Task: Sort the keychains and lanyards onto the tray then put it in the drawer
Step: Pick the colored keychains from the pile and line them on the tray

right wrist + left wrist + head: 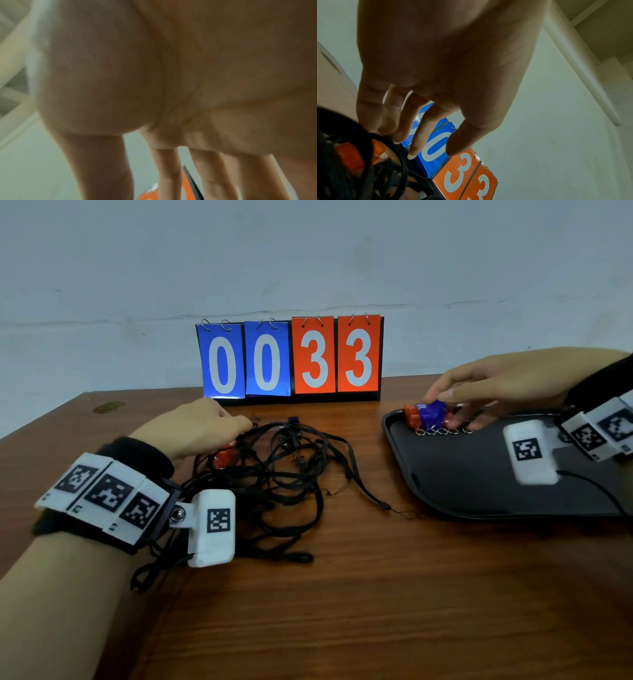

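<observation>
A tangle of black lanyards lies on the wooden table, with an orange keychain caught in its left side. My left hand reaches into the far left of the tangle. In the left wrist view its fingers hang loosely straight and touch a cord, thumb apart. A black tray sits at the right. Several keychains lie in a row at its far left corner, rings toward me. My right hand pinches a blue keychain there; the right wrist view is blurred.
A flip scoreboard reading 0033 stands at the table's back edge against the wall. One lanyard end trails toward the tray's near left rim. Bare wood stretches along the front of the table.
</observation>
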A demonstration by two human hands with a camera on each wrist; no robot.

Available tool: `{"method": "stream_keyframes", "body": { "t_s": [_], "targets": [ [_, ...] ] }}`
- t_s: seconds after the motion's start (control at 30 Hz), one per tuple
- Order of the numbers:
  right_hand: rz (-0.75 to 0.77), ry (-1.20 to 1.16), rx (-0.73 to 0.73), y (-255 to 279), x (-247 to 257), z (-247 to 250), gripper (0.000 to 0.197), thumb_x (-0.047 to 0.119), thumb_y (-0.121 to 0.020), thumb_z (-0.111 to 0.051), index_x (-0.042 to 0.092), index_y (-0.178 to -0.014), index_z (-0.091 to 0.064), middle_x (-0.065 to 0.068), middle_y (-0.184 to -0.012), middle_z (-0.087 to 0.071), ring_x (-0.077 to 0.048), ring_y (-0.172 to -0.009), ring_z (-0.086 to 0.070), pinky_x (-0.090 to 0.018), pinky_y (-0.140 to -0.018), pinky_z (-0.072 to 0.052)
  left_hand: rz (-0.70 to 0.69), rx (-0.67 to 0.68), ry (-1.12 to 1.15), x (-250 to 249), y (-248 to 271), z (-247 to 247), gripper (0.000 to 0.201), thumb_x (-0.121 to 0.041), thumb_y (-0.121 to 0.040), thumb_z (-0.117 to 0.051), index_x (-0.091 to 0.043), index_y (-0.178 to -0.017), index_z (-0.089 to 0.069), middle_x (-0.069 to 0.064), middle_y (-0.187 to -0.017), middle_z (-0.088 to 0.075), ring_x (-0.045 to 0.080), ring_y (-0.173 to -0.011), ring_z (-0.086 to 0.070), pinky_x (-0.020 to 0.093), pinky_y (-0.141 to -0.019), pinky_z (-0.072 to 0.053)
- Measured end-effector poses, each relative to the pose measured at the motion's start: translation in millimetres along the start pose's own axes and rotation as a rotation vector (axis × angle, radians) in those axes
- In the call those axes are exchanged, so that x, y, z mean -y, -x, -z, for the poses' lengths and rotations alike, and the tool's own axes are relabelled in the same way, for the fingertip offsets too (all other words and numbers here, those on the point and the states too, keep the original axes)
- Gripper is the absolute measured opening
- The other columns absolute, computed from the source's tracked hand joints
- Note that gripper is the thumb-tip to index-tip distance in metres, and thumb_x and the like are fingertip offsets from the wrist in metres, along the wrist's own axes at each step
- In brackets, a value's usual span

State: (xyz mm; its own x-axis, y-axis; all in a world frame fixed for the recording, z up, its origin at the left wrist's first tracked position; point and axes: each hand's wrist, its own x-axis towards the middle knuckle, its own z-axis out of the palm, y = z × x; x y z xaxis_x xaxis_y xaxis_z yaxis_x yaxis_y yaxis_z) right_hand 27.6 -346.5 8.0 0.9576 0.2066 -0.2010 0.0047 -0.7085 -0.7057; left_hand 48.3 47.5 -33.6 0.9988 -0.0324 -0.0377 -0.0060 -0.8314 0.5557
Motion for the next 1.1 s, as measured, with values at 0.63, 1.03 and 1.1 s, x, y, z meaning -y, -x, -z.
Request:
{"method": "stream_keyframes", "body": {
  "t_s": [0.63, 1.03, 1.1],
  "targets": [
    [-0.314, 0.237, -0.155, -27, -50, 20, 0.018, 0.037, -0.098, -0.059, 0.025, -0.110, -0.065, -0.018, -0.121, -0.066, -0.019, -0.082, -0.069, -0.028, -0.063, -0.050, 0.047, 0.210, -0.243, -6, 4, -8, 0.050, -0.065, -0.097, -0.048, -0.025, -0.110, -0.075, 0.001, -0.111, -0.073, 0.022, -0.108, -0.064, 0.043, -0.110, -0.042],
    [-0.313, 0.271, -0.149, -36, -53, 19, 0.016, 0.028, -0.100, -0.058, 0.021, -0.114, -0.063, -0.017, -0.097, -0.069, -0.014, -0.059, -0.062, -0.025, -0.051, -0.045, 0.031, 0.348, -0.392, -8, 9, -2, 0.059, -0.079, -0.081, -0.056, -0.036, -0.119, -0.069, 0.010, -0.110, -0.076, 0.022, -0.085, -0.068, 0.037, -0.079, -0.052],
    [-0.308, 0.276, -0.130, -36, -53, 17, 0.018, 0.027, -0.101, -0.057, 0.019, -0.116, -0.063, -0.018, -0.090, -0.065, -0.018, -0.059, -0.055, -0.025, -0.050, -0.043, 0.013, 0.376, -0.486, -10, 12, 0, 0.074, -0.080, -0.077, -0.058, -0.035, -0.137, -0.058, -0.001, -0.130, -0.067, 0.020, -0.113, -0.064, 0.039, -0.103, -0.048]
  ]
}}
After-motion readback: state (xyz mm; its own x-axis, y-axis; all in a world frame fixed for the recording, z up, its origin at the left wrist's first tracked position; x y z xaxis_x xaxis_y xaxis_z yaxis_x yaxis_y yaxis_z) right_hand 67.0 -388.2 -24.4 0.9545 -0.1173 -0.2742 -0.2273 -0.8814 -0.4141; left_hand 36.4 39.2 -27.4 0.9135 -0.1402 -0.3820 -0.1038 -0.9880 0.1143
